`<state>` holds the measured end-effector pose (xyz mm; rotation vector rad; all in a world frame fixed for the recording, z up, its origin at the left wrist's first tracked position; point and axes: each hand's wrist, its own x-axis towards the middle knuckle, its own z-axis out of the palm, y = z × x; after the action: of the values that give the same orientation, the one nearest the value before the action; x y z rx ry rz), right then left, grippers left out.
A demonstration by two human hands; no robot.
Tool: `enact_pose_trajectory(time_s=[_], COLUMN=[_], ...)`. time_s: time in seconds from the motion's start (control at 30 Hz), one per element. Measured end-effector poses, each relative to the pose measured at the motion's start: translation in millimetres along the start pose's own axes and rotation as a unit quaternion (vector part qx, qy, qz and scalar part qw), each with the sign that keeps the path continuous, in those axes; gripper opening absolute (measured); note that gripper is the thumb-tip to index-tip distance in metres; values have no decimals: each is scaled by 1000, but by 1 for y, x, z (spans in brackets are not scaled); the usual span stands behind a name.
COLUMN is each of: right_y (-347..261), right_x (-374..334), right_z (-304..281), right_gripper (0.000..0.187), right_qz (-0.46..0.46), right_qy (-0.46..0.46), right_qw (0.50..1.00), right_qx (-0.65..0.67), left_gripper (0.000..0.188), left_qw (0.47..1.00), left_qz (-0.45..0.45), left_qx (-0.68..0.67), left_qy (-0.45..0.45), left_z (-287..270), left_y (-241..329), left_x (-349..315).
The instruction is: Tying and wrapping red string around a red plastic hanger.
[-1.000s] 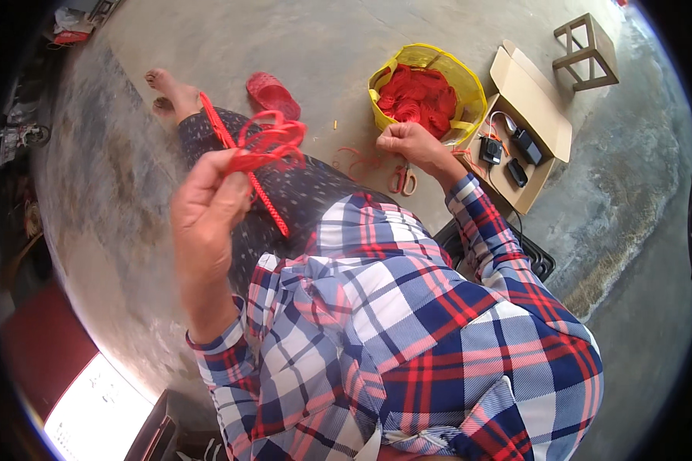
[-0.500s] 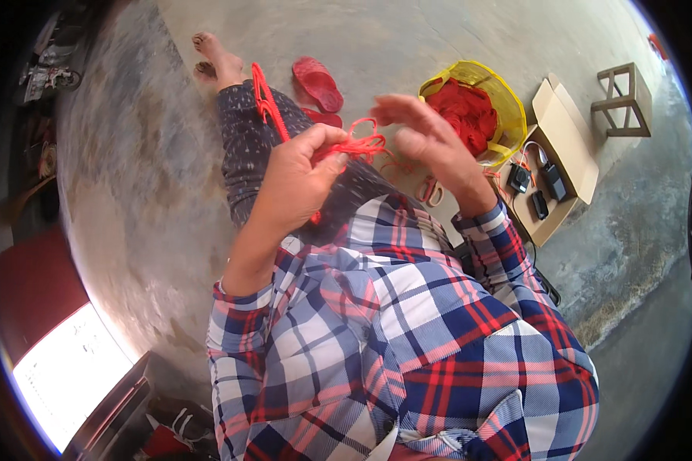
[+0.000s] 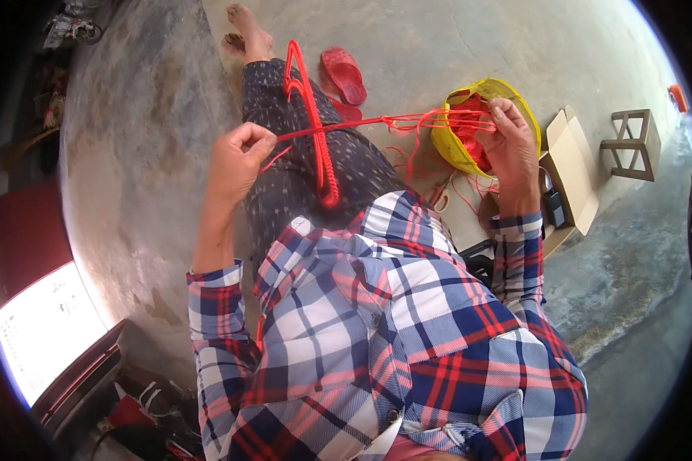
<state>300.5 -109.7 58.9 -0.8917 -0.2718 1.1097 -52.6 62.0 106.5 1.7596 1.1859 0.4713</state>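
Red cord (image 3: 361, 124) stretches taut across my lap between my two hands. My left hand (image 3: 237, 163) pinches one end, with a short loose tail hanging by the fingers. At the other side, my right hand (image 3: 513, 150) is closed on several loops of the same cord, its fingers raised over the yellow basket. A tangled strand droops from the middle. Beneath the taut cord, a long narrow red frame (image 3: 323, 154), like a clothes hanger, lies along my patterned trouser leg (image 3: 365, 165); its right side looks bound in ridged cord. No hand touches the frame.
The yellow basket (image 3: 447, 150) holds a red bundle (image 3: 467, 142). Scissors (image 3: 440, 198) lie beside my right thigh. An open cardboard box (image 3: 577, 170) with dark devices sits at the right, near a wooden stool (image 3: 632, 144). Red slippers (image 3: 344, 75) lie ahead.
My hands have moved apart, the left leftward and the right rightward. The bunched cord has been pulled out into a taut span. The red frame now shows fully beneath it.
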Motion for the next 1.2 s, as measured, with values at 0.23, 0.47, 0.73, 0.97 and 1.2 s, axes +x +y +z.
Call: enact_pose_trajectory(time_s=[0.23, 0.47, 0.73, 0.97, 1.2], right_y=[18, 15, -3, -5, 11], right_x=[-6, 1, 10, 29, 12], right_z=[51, 124, 139, 119, 174], right_gripper=[16, 17, 21, 23, 24], right_qz=[-53, -6, 9, 0, 79], right_qy=[-85, -247, -245, -195, -266], right_qw=[973, 956, 961, 980, 948], right_qx=[-206, -160, -131, -46, -153], left_gripper=[10, 37, 14, 10, 14], left_qw=[981, 976, 989, 977, 977], left_qz=[51, 201, 55, 25, 175], left_qx=[181, 77, -106, -198, -115], left_qy=[-45, -43, -86, -75, 30], left_z=[-1, 51, 74, 45, 58], left_y=[-17, 20, 15, -5, 20], left_x=[-9, 6, 8, -3, 5])
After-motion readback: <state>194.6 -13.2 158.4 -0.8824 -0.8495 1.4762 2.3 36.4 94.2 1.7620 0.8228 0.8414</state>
